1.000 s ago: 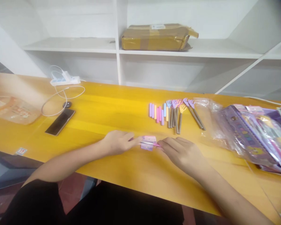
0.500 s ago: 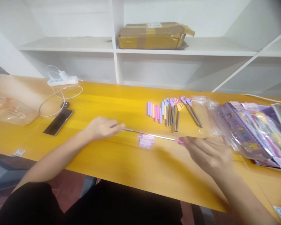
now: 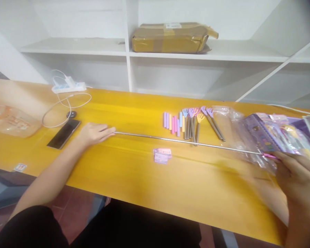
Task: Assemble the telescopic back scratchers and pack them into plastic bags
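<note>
Stretched between my hands above the table is a thin telescopic back scratcher [image 3: 186, 141], its metal rod drawn out long and slightly slanted. My left hand [image 3: 95, 133] pinches one end of it at the fingertips. At the other end, my right hand [image 3: 297, 168] grips a pink part, mostly hidden by the fingers. Beyond the rod lie several short back scratchers [image 3: 192, 125] with claw-shaped heads in purple, blue, pink and yellow. Beside them stand in a row several coloured grip sleeves [image 3: 173, 124]. Small pink and purple cards [image 3: 160, 157] lie just below the rod.
Clear plastic wrap [image 3: 232, 120] and packaged purple stationery [image 3: 271, 134] cover the right side. On the left are a phone [image 3: 64, 133], a dark round object [image 3: 71, 114], a white power strip [image 3: 69, 87] with cable, and an orange bag [image 3: 14, 122]. A taped parcel [image 3: 170, 39] sits on the shelf.
My hands have moved apart, the left one leftward and the right one rightward. The metal rod between them has been pulled out much longer.
</note>
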The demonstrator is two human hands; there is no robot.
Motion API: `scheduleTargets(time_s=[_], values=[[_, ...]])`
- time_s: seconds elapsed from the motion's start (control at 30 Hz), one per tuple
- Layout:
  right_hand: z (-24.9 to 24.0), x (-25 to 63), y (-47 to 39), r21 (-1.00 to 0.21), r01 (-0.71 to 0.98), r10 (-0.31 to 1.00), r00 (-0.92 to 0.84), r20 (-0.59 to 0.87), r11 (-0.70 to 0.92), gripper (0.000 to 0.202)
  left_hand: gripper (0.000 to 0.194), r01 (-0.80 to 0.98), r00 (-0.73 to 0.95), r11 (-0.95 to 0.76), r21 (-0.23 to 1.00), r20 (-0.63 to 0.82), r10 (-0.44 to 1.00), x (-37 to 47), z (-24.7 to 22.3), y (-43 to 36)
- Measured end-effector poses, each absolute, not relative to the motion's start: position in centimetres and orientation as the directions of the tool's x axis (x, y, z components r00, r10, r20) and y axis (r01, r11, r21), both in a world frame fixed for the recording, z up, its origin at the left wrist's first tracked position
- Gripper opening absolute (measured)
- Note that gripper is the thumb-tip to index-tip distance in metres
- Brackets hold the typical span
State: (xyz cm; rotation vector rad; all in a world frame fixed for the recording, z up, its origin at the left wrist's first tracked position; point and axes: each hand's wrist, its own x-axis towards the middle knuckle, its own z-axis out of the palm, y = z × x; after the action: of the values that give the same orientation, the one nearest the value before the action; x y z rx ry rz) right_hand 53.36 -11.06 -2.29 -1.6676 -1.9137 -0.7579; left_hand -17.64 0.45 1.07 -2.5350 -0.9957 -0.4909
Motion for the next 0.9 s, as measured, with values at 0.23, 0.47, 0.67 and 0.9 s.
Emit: scheduleTargets(time_s=[0.23,0.47,0.67,0.9], values=[[-4.9,52.7,-10.6,0.043,0.986,0.728,-0.147,0.670,0.159,0.026,0.020,0.675,0.689,-0.713,-0.187,0.505,0.520,-17.9,0.3,1.0],[-5.1,52.0,-11.2,-0.081,0.981,0.768,-0.083,0.635,0.174,0.024,0.028,0.684,0.666,-0.726,-0.071,0.467,0.582,-17.9,-0.2,0.4],[-5.3,52.7,-10.7,-0.134,0.982,0.792,-0.026,0.610,0.136,0.020,0.034,0.680,0.665,-0.733,-0.027,0.443,0.601,-16.9,-0.4,0.8],[-5.7,53.8,-10.6,-0.134,0.990,0.794,0.041,0.606,0.051,0.023,0.033,0.709,0.620,-0.704,0.036,0.442,0.648,-16.3,-0.2,1.1]])
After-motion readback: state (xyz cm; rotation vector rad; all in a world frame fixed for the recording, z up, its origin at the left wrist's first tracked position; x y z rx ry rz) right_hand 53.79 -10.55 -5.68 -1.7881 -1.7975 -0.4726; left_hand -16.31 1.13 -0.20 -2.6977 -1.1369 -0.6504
